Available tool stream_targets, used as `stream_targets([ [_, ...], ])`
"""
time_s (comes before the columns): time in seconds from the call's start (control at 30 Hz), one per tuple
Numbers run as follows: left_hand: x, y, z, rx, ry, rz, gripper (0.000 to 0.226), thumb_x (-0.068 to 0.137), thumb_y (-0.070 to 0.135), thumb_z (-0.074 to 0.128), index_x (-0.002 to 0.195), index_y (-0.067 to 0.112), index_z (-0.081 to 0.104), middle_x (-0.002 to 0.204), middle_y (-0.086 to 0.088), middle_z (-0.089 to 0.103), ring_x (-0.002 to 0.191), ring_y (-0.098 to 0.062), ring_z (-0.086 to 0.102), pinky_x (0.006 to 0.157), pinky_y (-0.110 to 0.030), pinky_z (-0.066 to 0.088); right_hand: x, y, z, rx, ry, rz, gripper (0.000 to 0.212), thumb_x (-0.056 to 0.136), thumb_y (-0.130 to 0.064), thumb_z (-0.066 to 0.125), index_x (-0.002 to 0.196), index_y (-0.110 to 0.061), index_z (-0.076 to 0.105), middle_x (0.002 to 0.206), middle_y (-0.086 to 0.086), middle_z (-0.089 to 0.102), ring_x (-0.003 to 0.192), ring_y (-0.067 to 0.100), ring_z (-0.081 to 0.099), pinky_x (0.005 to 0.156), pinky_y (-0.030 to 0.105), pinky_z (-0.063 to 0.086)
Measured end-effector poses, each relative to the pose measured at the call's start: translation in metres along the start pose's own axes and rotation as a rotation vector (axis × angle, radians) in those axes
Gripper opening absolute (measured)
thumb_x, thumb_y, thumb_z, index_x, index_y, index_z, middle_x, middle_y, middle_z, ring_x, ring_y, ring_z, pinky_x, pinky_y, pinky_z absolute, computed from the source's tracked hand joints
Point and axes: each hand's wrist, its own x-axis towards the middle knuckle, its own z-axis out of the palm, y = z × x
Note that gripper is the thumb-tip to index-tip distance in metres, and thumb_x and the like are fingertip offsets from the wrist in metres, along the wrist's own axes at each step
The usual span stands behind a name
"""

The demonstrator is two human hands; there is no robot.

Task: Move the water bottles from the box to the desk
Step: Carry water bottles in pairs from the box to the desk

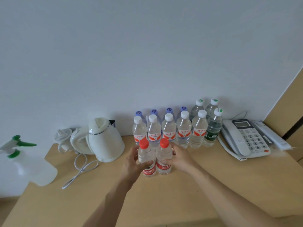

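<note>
At the far left edge we see one spray bottle (24,163) with a green trigger, standing partly off the desk (221,185) corner as far as we can tell, and beside it one white kettle (105,140) with its base and loose cord (80,169), all kept to the side so that the middle of the desk is free for the bottles. In the middle our left hand (131,163) grips the left red-cap bottle (146,159), with the fingers curled round its clear body above the label, and our right hand (178,158) grips the right red-cap bottle (164,157) in the same way, fingers clamped on its side. The two bottles stand upright and touch each other, and their bottoms seem to be on or just at the desk surface; we judge they are being set down as a new front row. Behind them we count five white-cap bottles (168,130) with red labels in a row, then four purple-cap bottles (169,110) against the wall, half hidden. To the right stand three green-label bottles (213,128) with green and white caps. So fourteen bottles are on the desk, sorted by kind, probably to keep the rows tidy. The box is not in view. At the far right lies one desk telephone (246,138), with a flat white item just beside it.
</note>
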Motion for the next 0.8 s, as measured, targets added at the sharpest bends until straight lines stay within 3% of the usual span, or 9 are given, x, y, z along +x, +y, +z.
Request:
stream_targets([
  [0.17,0.103,0.023,0.022,0.115,-0.215,0.102,0.062,0.072,0.023,0.089,0.12,0.044,0.055,0.108,0.022,0.071,0.101,0.004,0.066,0.083,-0.024,0.051,0.039,0.004,-0.042,-0.016,0.187,0.1,0.07,0.073,-0.034,0.088,0.135,-0.033,0.056,0.126,-0.014,0.067,0.119,0.009,0.061,0.101,0.033,0.05],
  [0.27,0.152,0.046,0.014,0.212,-0.306,0.177,0.057,0.07,0.035,0.089,0.114,0.05,0.055,0.108,0.034,0.066,0.099,0.014,0.06,0.077,-0.016,0.046,0.064,-0.009,-0.054,-0.027,0.283,0.119,0.071,0.072,-0.035,0.089,0.134,-0.036,0.055,0.119,-0.019,0.066,0.116,0.007,0.06,0.091,0.024,0.047],
  [0.4,0.208,0.078,0.002,0.339,-0.356,0.26,0.056,0.066,0.056,0.081,0.114,0.051,0.056,0.108,0.022,0.066,0.092,0.002,0.065,0.074,-0.022,0.049,0.096,-0.031,-0.064,-0.049,0.434,0.172,0.07,0.072,-0.036,0.089,0.133,-0.028,0.056,0.122,-0.011,0.067,0.113,0.011,0.062,0.097,0.034,0.05],
  [0.5,0.237,0.088,-0.001,0.421,-0.379,0.311,0.05,0.07,0.049,0.084,0.113,0.047,0.059,0.1,0.02,0.067,0.087,0.0,0.066,0.071,-0.025,0.05,0.113,-0.039,-0.063,-0.062,0.502,0.216,0.068,0.074,-0.034,0.088,0.134,-0.026,0.056,0.124,-0.01,0.067,0.114,0.012,0.062,0.097,0.032,0.05],
  [0.67,0.254,0.083,0.006,0.477,-0.447,0.382,0.061,0.066,0.043,0.089,0.119,0.043,0.059,0.093,0.025,0.065,0.086,0.002,0.064,0.068,-0.018,0.048,0.118,-0.033,-0.052,-0.042,0.593,0.3,0.07,0.074,-0.034,0.089,0.135,-0.028,0.055,0.125,-0.013,0.066,0.115,0.01,0.061,0.09,0.025,0.044],
  [0.8,0.269,0.089,0.021,0.471,-0.48,0.399,0.057,0.071,0.036,0.089,0.121,0.037,0.061,0.093,0.023,0.066,0.087,-0.002,0.065,0.071,-0.025,0.053,0.116,-0.029,-0.059,-0.032,0.65,0.344,0.072,0.074,-0.035,0.089,0.136,-0.03,0.054,0.125,-0.013,0.066,0.116,0.01,0.06,0.09,0.025,0.043],
])
